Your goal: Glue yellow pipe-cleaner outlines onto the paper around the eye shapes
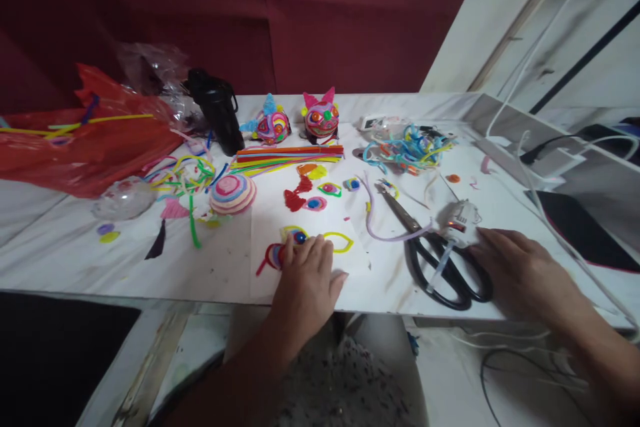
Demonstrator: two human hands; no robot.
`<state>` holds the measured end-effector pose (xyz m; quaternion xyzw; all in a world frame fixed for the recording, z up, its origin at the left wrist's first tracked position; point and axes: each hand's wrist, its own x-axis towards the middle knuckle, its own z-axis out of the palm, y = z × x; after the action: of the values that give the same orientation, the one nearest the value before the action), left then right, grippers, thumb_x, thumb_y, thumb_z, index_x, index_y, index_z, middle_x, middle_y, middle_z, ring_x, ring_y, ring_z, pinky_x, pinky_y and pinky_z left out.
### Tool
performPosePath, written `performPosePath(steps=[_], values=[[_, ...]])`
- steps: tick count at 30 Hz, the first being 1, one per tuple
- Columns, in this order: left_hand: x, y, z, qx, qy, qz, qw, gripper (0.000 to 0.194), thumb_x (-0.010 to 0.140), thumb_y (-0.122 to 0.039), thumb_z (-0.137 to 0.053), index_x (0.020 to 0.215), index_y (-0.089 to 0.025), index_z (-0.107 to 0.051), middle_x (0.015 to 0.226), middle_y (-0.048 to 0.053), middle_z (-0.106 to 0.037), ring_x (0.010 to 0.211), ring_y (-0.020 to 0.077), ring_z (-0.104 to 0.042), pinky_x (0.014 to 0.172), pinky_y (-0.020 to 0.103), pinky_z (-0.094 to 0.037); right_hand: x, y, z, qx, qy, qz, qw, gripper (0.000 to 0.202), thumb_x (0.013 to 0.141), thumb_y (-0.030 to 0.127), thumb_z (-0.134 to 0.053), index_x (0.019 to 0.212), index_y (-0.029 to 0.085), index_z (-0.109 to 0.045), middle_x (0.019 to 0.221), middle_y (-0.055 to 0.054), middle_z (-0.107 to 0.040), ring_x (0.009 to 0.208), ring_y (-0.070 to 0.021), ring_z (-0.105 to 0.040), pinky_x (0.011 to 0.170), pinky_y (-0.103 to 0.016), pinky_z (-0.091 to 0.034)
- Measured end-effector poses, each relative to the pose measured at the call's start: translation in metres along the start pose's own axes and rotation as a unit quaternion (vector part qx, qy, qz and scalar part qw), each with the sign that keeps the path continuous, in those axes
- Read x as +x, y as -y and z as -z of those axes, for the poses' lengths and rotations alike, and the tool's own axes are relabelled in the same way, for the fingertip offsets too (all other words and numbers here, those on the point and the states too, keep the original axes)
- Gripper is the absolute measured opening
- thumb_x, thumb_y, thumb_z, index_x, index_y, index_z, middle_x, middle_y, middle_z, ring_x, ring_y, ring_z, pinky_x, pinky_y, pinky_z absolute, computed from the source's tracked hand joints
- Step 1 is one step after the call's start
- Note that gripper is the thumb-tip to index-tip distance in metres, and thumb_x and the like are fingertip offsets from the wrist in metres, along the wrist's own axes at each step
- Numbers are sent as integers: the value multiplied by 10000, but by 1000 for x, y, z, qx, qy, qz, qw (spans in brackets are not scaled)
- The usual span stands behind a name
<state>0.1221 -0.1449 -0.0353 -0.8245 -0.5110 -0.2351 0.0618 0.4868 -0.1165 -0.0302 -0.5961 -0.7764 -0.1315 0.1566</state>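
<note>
My left hand (306, 275) lies palm down on a white paper sheet (265, 227), fingers stretched out. Its fingertips rest by a blue bead (299, 237) and a coiled red and blue pipe-cleaner piece (274, 257), partly covering them. Just beyond the fingers lies a yellow eye-shaped loop (340, 241). My right hand (520, 267) reaches in from the right with fingers extended, its fingertips at a small clear glue gun (461, 219); whether they touch it I cannot tell. Black-handled scissors (417, 250) lie beside the gun, a glue stick (441, 268) crossing their handles.
Two colourful animal heads (321, 117) stand at the back beside a black bottle (216, 110). Bundled pipe cleaners (287, 156), a striped coiled dome (233, 194) and a red plastic bag (90, 140) spread leftward. Tangled scraps (413, 149) and a white cable (565, 233) lie right.
</note>
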Motion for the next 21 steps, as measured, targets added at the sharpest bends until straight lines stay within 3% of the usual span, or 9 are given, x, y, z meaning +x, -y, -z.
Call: performPosePath(steps=[3, 5, 6, 8, 11, 14, 21], values=[[0, 0, 1, -3, 7, 4, 1000, 418, 949, -387, -501, 1245, -97, -552, 1286, 176, -614, 1245, 313, -523, 1109, 626, -291, 6, 29, 24, -69, -39, 44, 996, 335, 940, 348, -386, 1077, 151, -621, 1053, -197, -658, 951, -378, -617, 763, -542, -502], [0, 0, 1, -3, 13, 8, 1000, 435, 950, -400, -497, 1251, -90, -549, 1300, 185, -603, 1256, 315, -515, 1112, 624, -289, 15, 60, 41, -3, -100, 62, 993, 296, 918, 300, -477, 1154, 163, -592, 1035, -175, -639, 925, -327, -610, 801, -498, -510], [-1, 0, 1, -5, 15, 8, 1000, 442, 950, -404, -495, 1256, -88, -546, 1305, 187, -599, 1258, 316, -514, 1112, 624, -289, 22, 77, 48, 60, -98, 84, 990, 303, 914, 260, -486, 1200, 200, -570, 1073, -152, -620, 944, -296, -601, 814, -468, -516], [-1, 1, 1, -10, 17, 9, 1000, 453, 953, -403, -487, 1273, -86, -536, 1310, 185, -597, 1260, 314, -516, 1116, 626, -281, 39, 108, 54, 147, -35, 146, 978, 351, 906, 191, -476, 1241, 266, -548, 1100, -113, -600, 976, -271, -575, 794, -434, -524], [-1, 1, 2, -16, 19, 15, 1000, 476, 961, -405, -465, 1301, -76, -513, 1317, 187, -592, 1262, 309, -516, 1132, 628, -252, 65, 138, 45, 174, 49, 219, 959, 429, 884, 121, -436, 1269, 257, -566, 1146, -123, -596, 1029, -289, -541, 821, -463, -518], [-1, 1, 2, -16, 31, 20, 999, 513, 967, -414, -450, 1330, -52, -482, 1321, 198, -585, 1280, 306, -499, 1143, 618, -235, 84, 147, 27, 123, 98, 269, 950, 440, 865, 92, -428, 1256, 192, -604, 1133, -147, -609, 1029, -296, -527, 826, -466, -496], [-2, 0, 1, -3, 45, 23, 999, 543, 983, -435, -405, 1351, -38, -454, 1344, 200, -566, 1307, 302, -470, 1159, 601, -198, 88, 151, 4, -1, 117, 314, 942, 367, 911, 175, -478, 1250, 226, -608, 1119, -101, -632, 1007, -270, -521, 776, -387, -401]])
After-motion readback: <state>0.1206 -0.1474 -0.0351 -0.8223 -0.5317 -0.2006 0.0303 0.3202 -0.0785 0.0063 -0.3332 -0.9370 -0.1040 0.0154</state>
